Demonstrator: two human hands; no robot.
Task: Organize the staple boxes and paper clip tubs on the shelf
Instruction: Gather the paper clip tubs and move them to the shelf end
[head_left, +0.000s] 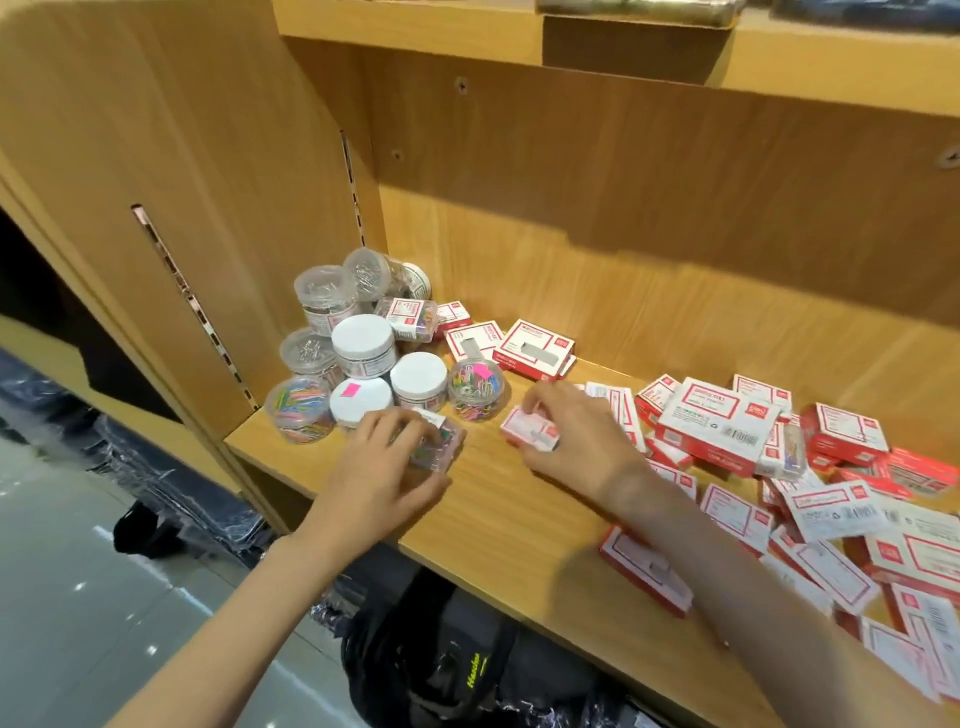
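Staple boxes lie nearest me in a loose red-and-white heap (831, 525) along the right of the shelf (509, 525), one stray box (647, 569) flat at the front edge under my right forearm. A little further in, my right hand (566, 441) has its grip curled round a single staple box (530, 427), pinched between thumb and fingers, low over the shelf board; I cannot tell whether it touches the wood. Its long axis runs roughly left to right, slightly skewed. Level with it on the left, my left hand (387, 467) grips a small clear case of coloured clips (434, 441), fingers curled over its top.

Beyond the left hand stand the paper clip tubs (363, 348), clustered in the back left corner, some white-lidded, some clear. Beyond the right hand, towards the back, lie a few staple boxes (535, 347) already flat beside the tubs.

I judge the held box belongs with those: they lie straight ahead and slightly left of my right grip, so that hand is nearer, and the box needs only a small turn to match.
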